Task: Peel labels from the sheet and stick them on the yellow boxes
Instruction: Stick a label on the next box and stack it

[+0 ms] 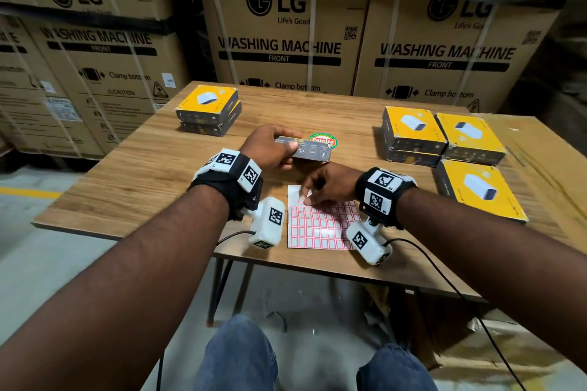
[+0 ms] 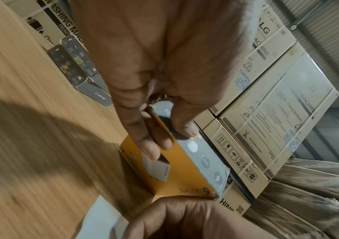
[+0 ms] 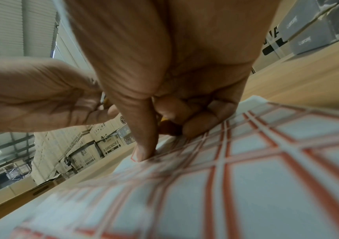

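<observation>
Right hand fingers pinch 1 label off our sheet; left hand grips a yellow box upright, ready for sticking.

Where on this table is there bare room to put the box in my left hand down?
Bare wood lies left of the label sheet, in front of the two stacked boxes. More lies behind the round sticker, between that stack and the right-hand boxes. The right side is crowded.

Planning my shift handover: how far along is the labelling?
Done: the sheet's top rows are bare. In hand: left hand holds one yellow box; right hand picks at a label. Left: many labels, and stacked boxes showing none.
</observation>
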